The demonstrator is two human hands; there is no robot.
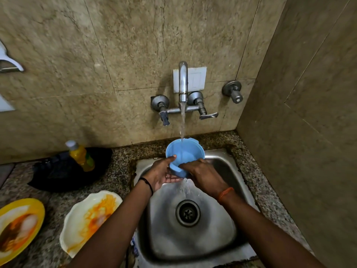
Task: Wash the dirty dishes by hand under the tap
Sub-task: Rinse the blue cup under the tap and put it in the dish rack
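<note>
A light blue plastic bowl is held tilted over the steel sink, under the running tap. Water falls into it and spills out of its lower edge into the basin. My left hand cups the bowl from below and the left, thumb over its rim. My right hand grips its near right side, fingers reaching inside. On the counter to the left lie a white plate smeared with orange sauce and a yellow plate with brown and orange remains.
A yellow bottle of dish liquid stands on a black pan at the back left of the granite counter. Two tap handles and a separate valve jut from the tiled wall. A wall closes the right side.
</note>
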